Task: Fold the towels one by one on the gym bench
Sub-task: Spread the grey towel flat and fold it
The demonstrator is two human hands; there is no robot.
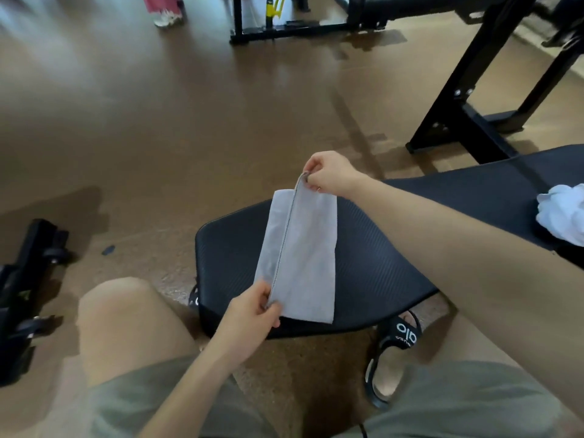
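Observation:
A light grey towel (308,248) is held over the black padded gym bench (379,263), folded lengthwise along a raised stitched edge, with its two halves hanging down onto the pad. My left hand (252,314) pinches the near end of that raised edge. My right hand (328,175) pinches the far end, above the bench's far rim. A crumpled white towel (562,213) lies on the bench at the far right, partly cut off by the frame.
Brown gym floor lies all around. A black machine frame (467,115) stands behind the bench at right, and another rack (284,26) is further back. Black equipment (25,295) sits on the floor at left. My knees and a black sandal (392,352) are below the bench.

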